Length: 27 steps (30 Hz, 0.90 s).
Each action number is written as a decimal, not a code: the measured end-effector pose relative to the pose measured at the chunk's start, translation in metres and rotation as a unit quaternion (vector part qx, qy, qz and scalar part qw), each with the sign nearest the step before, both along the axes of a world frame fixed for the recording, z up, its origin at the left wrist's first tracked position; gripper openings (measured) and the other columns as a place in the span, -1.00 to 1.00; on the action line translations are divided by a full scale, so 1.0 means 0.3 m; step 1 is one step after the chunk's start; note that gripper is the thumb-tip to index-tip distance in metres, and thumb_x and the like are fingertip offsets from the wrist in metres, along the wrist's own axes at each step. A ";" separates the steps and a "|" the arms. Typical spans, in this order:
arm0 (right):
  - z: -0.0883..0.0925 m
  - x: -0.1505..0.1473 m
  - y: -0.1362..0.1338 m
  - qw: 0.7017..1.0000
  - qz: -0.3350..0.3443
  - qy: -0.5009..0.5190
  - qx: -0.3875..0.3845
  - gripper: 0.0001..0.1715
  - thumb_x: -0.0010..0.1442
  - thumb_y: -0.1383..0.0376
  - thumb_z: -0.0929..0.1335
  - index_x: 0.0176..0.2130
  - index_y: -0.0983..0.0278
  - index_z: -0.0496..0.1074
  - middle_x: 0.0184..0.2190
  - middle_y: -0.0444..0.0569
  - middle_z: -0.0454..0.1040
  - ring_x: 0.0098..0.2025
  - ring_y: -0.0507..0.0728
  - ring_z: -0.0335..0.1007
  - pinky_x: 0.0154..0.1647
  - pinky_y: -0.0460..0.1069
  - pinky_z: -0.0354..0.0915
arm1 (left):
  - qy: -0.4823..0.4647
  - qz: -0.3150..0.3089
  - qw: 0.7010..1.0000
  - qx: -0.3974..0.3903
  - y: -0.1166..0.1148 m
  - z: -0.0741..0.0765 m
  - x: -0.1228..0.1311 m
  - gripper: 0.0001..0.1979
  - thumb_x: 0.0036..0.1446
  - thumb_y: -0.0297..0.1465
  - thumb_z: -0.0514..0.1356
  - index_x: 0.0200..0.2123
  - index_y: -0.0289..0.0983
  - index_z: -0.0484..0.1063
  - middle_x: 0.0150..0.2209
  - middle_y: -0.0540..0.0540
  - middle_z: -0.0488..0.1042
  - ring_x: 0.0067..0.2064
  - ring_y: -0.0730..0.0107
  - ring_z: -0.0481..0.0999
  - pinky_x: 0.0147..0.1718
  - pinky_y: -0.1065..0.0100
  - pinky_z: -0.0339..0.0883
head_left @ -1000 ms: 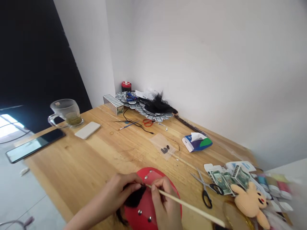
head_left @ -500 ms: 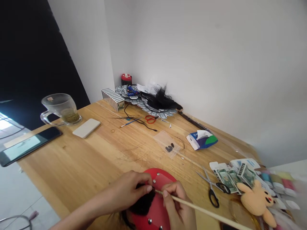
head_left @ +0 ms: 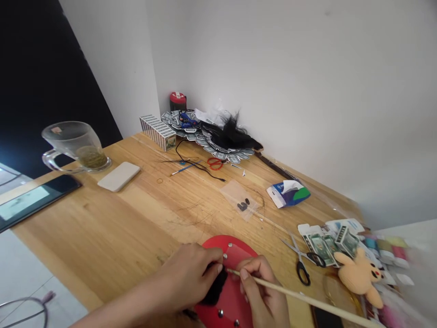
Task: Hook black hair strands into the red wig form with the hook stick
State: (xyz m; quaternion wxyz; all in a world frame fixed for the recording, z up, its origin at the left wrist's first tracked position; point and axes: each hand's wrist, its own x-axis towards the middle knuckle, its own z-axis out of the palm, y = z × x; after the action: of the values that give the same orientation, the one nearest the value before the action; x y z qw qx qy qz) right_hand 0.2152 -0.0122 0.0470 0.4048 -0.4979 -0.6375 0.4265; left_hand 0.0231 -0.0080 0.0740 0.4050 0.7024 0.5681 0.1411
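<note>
A red rounded piece with silver studs [head_left: 235, 298] lies at the table's front edge below both hands. Over its left part, my left hand [head_left: 191, 275] is closed, thumb and forefinger pinched at the edge of a black fuzzy piece [head_left: 215, 291]. Much of that black piece is hidden under the palm. My right hand [head_left: 262, 289] grips a long thin pale stick [head_left: 300, 298] near its tip. The tip points left, close to my left fingertips and just above the red surface; whether it touches is too small to tell.
Scissors [head_left: 300, 259], small boxes [head_left: 319, 248] and a peach plush toy [head_left: 360, 278] lie to the right. A tissue pack [head_left: 288, 193] and a small bag with dark pieces [head_left: 241, 200] are farther back. A glass mug [head_left: 77, 146], white slab [head_left: 119, 176] and tablet [head_left: 37, 200] stand left.
The view has shifted slightly, so hands and red piece sit a little farther right in the picture. Both hands keep their holds, the stick tip still beside my left fingertips.
</note>
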 end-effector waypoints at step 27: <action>0.035 -0.011 0.006 0.999 -0.018 -0.038 -0.014 -0.66 0.32 0.14 0.29 -0.45 0.21 0.37 -0.59 -0.17 0.34 -0.59 0.04 0.24 -0.57 -0.11 0.24 | 0.011 -0.043 0.999 0.026 0.007 -0.013 0.004 -0.75 0.31 -0.41 0.00 -0.43 -0.19 0.35 -0.48 0.00 0.53 -0.44 0.29 0.51 -0.49 0.35 -0.03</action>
State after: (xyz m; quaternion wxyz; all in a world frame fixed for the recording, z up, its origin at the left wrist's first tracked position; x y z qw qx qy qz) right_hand 0.2119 -0.0103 0.0574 0.3806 -0.5307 -0.6377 0.4085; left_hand 0.0244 -0.0059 0.0701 0.3861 0.7376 0.5385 0.1302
